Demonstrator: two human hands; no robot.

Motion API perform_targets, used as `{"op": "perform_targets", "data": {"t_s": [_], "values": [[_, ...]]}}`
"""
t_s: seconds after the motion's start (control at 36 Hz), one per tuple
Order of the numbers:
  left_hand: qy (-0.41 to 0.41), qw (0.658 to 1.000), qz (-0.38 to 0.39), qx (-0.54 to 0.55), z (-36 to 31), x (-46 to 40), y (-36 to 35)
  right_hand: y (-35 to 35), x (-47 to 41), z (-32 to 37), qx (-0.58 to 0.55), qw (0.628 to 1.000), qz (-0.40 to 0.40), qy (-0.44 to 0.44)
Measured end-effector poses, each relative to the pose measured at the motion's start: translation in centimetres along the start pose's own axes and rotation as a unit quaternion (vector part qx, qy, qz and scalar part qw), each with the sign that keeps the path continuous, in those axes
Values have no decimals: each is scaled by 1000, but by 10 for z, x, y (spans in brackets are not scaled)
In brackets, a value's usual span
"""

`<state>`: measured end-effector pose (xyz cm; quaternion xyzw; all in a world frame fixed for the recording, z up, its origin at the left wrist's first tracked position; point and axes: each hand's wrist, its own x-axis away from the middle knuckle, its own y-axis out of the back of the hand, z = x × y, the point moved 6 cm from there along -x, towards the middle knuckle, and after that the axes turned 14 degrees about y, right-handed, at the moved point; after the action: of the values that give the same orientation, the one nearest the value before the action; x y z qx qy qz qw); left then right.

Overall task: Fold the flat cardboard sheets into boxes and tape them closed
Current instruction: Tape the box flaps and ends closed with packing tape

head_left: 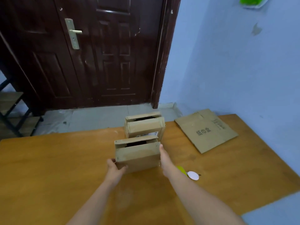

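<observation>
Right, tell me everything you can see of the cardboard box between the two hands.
The near cardboard box is small, brown and corrugated-looking, standing on the wooden table. Its top is not closed: a dark gap shows under the rear flap, and I see no tape across that gap. The left hand is pressed against its lower left corner, and the right hand lies flat along its right side. A second, similar box stands just behind it; whether they touch is unclear.
</observation>
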<state>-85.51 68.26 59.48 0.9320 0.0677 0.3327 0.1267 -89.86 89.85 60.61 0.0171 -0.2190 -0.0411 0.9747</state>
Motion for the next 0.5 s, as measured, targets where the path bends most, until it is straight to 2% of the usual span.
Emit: {"op": "perform_targets", "data": {"t_s": [0.22,0.39,0.5], "values": [[1,998,63,-15,-22,-10,-18,20,-1,25,4,999,-5,-46],[20,998,58,-12,-32,-21,-13,2,-14,30,-39,998,6,-49],[44,998,47,20,-42,-31,-9,1,-40,18,-22,999,12,-37]]}}
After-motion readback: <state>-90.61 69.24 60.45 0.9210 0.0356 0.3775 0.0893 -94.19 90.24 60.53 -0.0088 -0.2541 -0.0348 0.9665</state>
